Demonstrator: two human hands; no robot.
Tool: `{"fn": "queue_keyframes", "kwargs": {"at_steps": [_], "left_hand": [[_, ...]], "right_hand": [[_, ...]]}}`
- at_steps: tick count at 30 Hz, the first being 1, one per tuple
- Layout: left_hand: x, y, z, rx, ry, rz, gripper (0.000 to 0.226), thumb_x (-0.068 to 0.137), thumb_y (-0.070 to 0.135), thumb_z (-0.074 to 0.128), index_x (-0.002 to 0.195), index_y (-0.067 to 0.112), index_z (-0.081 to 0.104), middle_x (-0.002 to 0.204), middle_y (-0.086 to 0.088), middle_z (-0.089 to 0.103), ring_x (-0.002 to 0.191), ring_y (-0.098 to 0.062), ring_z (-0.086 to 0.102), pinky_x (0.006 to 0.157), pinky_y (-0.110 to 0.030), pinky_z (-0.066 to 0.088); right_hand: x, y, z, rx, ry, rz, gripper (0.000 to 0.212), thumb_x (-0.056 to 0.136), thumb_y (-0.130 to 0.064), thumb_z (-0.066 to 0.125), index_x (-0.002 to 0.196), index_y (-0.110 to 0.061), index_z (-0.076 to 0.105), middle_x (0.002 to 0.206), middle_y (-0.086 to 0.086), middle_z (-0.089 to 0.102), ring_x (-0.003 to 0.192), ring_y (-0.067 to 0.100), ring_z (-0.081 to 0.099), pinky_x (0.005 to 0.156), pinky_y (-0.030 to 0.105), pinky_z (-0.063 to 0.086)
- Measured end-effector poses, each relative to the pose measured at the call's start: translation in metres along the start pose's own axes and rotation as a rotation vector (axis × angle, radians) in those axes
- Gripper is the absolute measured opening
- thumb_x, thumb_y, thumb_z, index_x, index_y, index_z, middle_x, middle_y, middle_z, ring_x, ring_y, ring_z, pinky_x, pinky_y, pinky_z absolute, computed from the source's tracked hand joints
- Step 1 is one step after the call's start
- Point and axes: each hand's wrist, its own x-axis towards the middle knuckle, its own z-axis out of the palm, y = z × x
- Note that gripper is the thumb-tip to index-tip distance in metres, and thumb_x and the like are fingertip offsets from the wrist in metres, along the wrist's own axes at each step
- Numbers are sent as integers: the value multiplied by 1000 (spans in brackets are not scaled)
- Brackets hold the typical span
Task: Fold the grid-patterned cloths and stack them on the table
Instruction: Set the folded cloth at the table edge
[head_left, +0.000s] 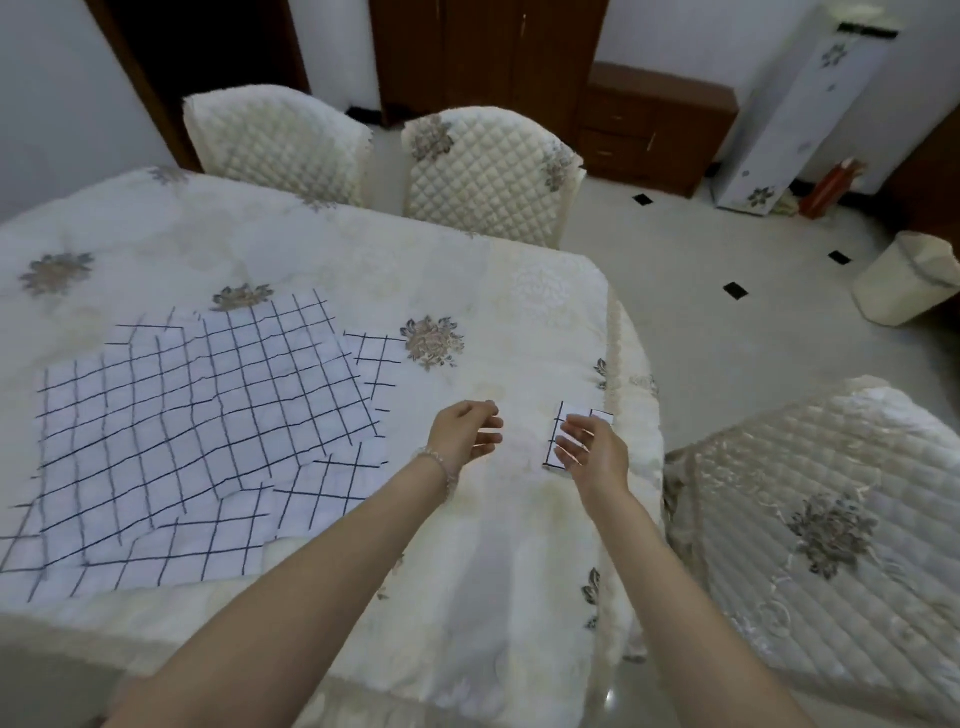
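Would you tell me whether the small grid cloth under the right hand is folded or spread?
Folded: the small grid cloth is a compact rectangle on the table.

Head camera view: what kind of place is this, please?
Probably a home dining room. A table under a quilted floral cover has padded chairs around it, with a wooden cabinet and a waste bin on the tiled floor.
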Motion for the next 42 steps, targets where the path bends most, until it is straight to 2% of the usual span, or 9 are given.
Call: {"fn": "queue_keyframes", "kwargs": {"at_steps": [15,21,24,27,30,32,34,37,42], "left_hand": [[-50,15,-225,-116,411,72,14,94,16,54,86,6,59,74,-6,60,59,-17,55,54,-21,48],[-46,10,-281,-71,541,80,14,94,14,51,86,5,59,76,-7,60,60,-16,53,54,-20,47],[-31,0,-289,194,583,141,12,92,16,52,85,11,61,85,-6,63,68,-16,56,61,-23,46],[-18,-8,-293,768,575,240,13,92,24,52,100,21,62,108,0,60,97,-17,57,79,-27,46],[-4,-16,-294,1258,393,292,42,95,33,47,136,26,45,151,-7,28,138,-24,27,112,-36,23],[4,-22,-292,1506,287,287,52,97,39,39,146,34,25,158,-8,1,146,-25,2,118,-40,4],[12,-29,-288,1623,230,285,52,98,41,34,147,37,18,158,-11,-8,146,-27,-7,118,-42,-4],[21,-37,-285,1667,195,288,50,99,40,30,147,34,21,158,-15,-6,146,-28,-5,118,-41,-3],[26,-46,-289,1803,159,248,57,100,39,23,151,19,5,159,-3,-2,146,-19,-1,118,-39,0]], "right_hand": [[-56,85,168,-233,-362,135,19,93,-12,50,85,-4,64,83,10,63,69,23,58,64,30,50],[-75,117,223,-281,-451,212,14,91,-8,51,87,-1,63,78,10,62,63,23,56,58,28,49],[-78,126,239,-314,-469,228,13,90,-6,52,86,-1,63,76,9,62,62,22,56,60,29,49],[-74,139,249,-464,-504,113,13,89,-8,52,91,-3,65,84,10,64,68,22,60,62,27,49],[-68,156,242,-911,-687,-239,25,95,-15,47,115,-14,62,111,0,62,101,14,57,83,24,44],[-64,167,234,-1126,-821,-409,34,98,-21,46,131,-20,53,129,-7,52,118,8,46,96,22,36],[-55,175,229,-1279,-896,-535,41,99,-23,44,140,-20,45,142,-3,43,130,11,38,106,27,33],[-46,181,223,-1521,-930,-640,47,100,-28,40,147,-21,35,156,4,25,144,18,18,114,35,24],[-42,173,213,-1585,-893,-586,55,99,-25,40,151,-23,23,160,4,13,147,18,8,115,33,16]]}}
